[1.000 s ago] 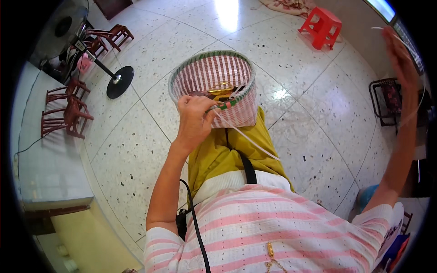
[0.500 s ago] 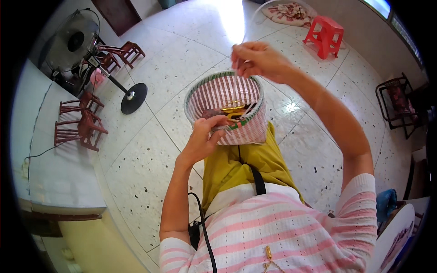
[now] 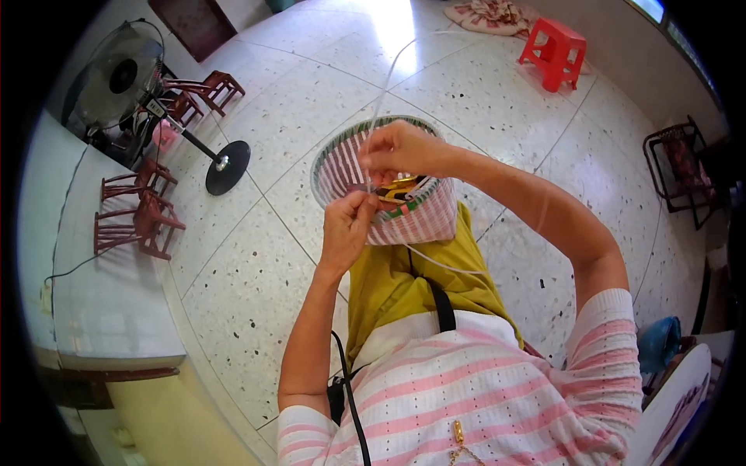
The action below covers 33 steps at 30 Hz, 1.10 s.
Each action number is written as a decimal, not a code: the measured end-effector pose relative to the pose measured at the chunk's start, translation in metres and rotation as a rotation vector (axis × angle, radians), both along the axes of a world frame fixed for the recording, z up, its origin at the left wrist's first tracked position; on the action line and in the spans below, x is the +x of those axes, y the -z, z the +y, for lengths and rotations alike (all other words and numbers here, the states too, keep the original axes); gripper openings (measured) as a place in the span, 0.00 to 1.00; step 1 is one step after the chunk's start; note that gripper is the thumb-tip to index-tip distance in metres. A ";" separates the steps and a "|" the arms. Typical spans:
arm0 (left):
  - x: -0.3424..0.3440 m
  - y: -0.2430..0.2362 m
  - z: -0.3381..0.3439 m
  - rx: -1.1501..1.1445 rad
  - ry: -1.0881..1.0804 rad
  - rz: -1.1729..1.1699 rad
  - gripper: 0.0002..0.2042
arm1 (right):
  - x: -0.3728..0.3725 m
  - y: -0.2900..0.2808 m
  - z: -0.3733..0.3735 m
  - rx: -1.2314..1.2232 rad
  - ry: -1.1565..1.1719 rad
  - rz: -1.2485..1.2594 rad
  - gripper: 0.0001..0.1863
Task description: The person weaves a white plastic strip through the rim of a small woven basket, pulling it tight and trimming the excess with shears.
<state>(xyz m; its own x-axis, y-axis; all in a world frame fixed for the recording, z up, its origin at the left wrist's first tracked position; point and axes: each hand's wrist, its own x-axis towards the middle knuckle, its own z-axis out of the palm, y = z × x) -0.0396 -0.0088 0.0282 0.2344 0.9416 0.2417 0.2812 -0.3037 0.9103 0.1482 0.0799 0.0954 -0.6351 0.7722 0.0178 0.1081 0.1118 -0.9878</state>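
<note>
A woven basket (image 3: 420, 221) in red-and-white stripes with a green rim rests on my lap over mustard trousers (image 3: 381, 295). My left hand (image 3: 348, 229) pinches at the basket's near-left rim, where a thin white strip (image 3: 380, 99) comes down. My right hand (image 3: 396, 151) has its fingers closed on that strip just above my left hand, over the basket's opening. The strip arcs up past the far rim, and another length hangs in a loop below the basket. Inside lie yellow-and-black tools (image 3: 402, 185), partly hidden by my hands.
A standing fan (image 3: 124, 78) and small wooden chairs (image 3: 151, 221) are at the left. A red plastic stool (image 3: 553, 50) and bundled cloth (image 3: 486, 17) are at the far right. A folding chair (image 3: 672, 167) and a blue bag (image 3: 657, 342) are along the right side.
My right hand has swung in from the far right, over the basket, and down beside my left hand, drawing the strip with it. My left hand stays at the rim.
</note>
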 end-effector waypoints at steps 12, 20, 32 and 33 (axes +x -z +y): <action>-0.013 -0.027 0.000 0.215 0.314 0.215 0.12 | 0.012 0.016 0.015 -0.148 -0.206 -0.346 0.04; 0.009 -0.010 -0.009 0.259 0.010 0.425 0.13 | 0.014 0.031 0.017 -0.144 -0.319 -0.338 0.02; 0.016 -0.006 -0.014 0.343 -0.053 0.542 0.10 | 0.016 0.040 0.023 -0.236 -0.322 -0.277 0.02; 0.016 -0.005 -0.014 0.335 -0.059 0.557 0.10 | 0.015 0.040 0.024 -0.253 -0.325 -0.284 0.02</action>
